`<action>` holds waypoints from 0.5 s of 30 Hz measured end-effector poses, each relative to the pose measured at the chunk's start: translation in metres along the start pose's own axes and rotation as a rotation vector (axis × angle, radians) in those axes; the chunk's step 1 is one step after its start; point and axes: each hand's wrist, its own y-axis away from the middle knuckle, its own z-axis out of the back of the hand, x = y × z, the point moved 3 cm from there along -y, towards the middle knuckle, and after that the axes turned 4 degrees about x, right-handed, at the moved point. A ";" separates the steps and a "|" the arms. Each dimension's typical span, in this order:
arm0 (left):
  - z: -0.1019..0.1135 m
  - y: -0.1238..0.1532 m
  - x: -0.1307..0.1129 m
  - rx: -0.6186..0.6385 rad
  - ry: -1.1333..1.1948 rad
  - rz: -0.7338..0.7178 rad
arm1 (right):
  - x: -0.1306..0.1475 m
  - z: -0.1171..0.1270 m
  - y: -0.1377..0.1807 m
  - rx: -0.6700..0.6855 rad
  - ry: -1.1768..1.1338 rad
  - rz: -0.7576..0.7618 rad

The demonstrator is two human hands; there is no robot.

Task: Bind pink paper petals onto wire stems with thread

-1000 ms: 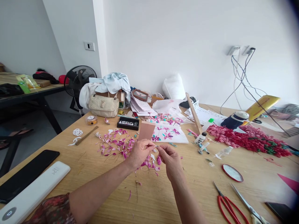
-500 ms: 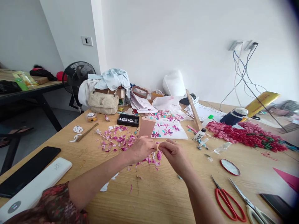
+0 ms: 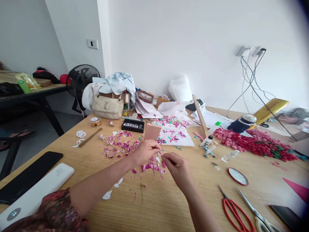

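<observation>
My left hand [image 3: 146, 151] is closed in a pinch above the table, and a tiny thin piece shows at its fingertips, too small to name. Just to its right, my right hand [image 3: 176, 163] pinches too; whatever its fingers hold is hidden. The fingertips of both hands are close but apart. Below and left of them lie scattered pink and purple petals [image 3: 120, 143] with thin stems. Behind the left hand is a brown card [image 3: 152, 131]. Beside it, a white sheet [image 3: 188, 139] bears purple flowers with teal leaves.
Red-handled scissors [image 3: 233, 206], white-handled shears [image 3: 256, 211] and a round red-rimmed dish [image 3: 238, 176] lie at right. Small bottles [image 3: 206, 141] stand behind them, near a heap of pink and red flowers [image 3: 260, 141]. A power bank [image 3: 41, 193] and black phone [image 3: 31, 175] are at left.
My right hand has moved slightly down and left, opening a small gap below the left fingertips. A small teal piece now shows on the table behind the right hand.
</observation>
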 end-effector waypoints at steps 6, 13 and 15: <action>-0.005 0.003 -0.013 0.106 -0.525 -0.293 | 0.013 0.013 0.003 0.077 0.330 -0.045; -0.006 0.007 -0.017 0.338 -0.040 -0.168 | -0.015 0.026 -0.008 0.091 -0.174 -0.139; -0.003 0.009 -0.019 0.314 0.193 -0.034 | -0.026 0.019 -0.007 0.093 -0.416 -0.211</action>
